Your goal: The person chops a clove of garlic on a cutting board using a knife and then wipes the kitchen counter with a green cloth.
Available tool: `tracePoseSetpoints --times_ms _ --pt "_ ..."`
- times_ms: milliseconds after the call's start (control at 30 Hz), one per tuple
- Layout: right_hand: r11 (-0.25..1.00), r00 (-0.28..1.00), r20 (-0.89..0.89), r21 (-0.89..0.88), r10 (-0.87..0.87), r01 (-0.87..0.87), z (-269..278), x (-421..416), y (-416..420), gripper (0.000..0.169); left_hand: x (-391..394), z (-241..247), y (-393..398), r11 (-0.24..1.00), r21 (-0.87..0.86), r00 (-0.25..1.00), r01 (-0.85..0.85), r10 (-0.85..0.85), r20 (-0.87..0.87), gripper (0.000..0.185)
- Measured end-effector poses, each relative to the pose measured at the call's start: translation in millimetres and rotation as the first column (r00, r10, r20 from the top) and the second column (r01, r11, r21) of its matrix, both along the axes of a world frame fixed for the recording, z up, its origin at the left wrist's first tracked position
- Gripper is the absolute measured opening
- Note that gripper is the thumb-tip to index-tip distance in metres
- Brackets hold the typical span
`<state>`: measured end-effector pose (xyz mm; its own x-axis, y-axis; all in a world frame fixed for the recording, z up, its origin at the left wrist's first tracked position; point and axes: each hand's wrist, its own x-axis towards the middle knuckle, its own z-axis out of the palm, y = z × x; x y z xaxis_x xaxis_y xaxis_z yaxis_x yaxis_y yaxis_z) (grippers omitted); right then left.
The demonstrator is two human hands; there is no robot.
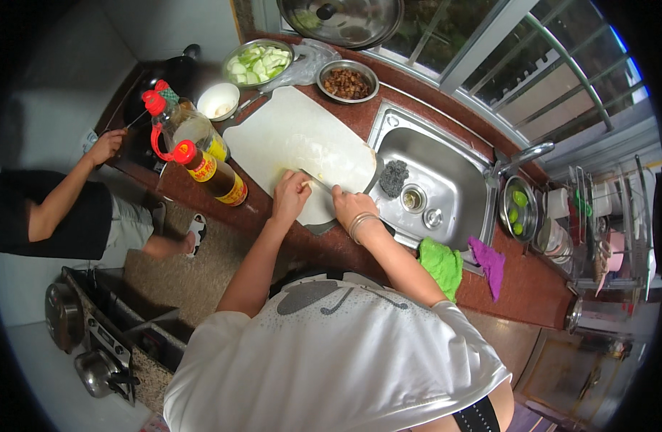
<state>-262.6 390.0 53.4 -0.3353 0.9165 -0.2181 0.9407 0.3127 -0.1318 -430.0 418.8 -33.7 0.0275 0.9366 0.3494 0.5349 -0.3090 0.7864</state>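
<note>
My left hand [290, 195] pinches a small pale piece [306, 183], possibly a garlic clove, over the near edge of the white cutting board [287, 129]. In my right hand [354, 207] is the handle of a kitchen knife, whose blade [318, 181] points towards my left fingers. Wet marks and a few tiny yellowish bits lie on the board beyond the blade. At the board's far left corner stands a white bowl [218, 101] with a few pale pieces in it. Another knife or similar tool [251, 101] rests between bowl and board.
Left of the board stand a sauce bottle [214, 175] and a red-capped jug [182, 121]. Behind it are bowls of cut green vegetable [258, 63] and browned pieces [346, 83]. A steel sink [433, 146] adjoins on the right. Another person [61, 210] stands at a wok [147, 102].
</note>
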Motion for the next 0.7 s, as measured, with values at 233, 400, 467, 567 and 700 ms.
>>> tracePoseSetpoints --times_ms 233,400,467,567,700 --pt "0.998 0.999 -0.025 -0.05 -0.026 0.025 3 -1 -2 0.018 1 3 -1 1.0 -0.009 1.0 -0.011 0.011 0.016 0.016" --pt "0.998 0.998 -0.05 -0.064 -0.028 0.025 9 -2 0 0.019 0 -7 0 1.0 -0.021 0.995 -0.021 0.023 0.094 0.014" --pt "0.996 0.999 -0.039 -0.079 -0.034 0.031 -7 -3 4 0.019 1 -9 1 1.0 -0.017 0.996 -0.024 0.025 0.089 0.014" --pt "0.996 0.999 -0.029 -0.089 -0.021 0.019 2 -3 7 0.021 1 -1 -1 0.999 0.007 0.996 -0.034 0.033 0.08 0.013" --pt "0.996 0.999 -0.023 -0.086 -0.028 0.026 4 -8 5 0.02 -1 -2 -2 0.999 -0.003 0.999 -0.033 0.033 0.036 0.012"
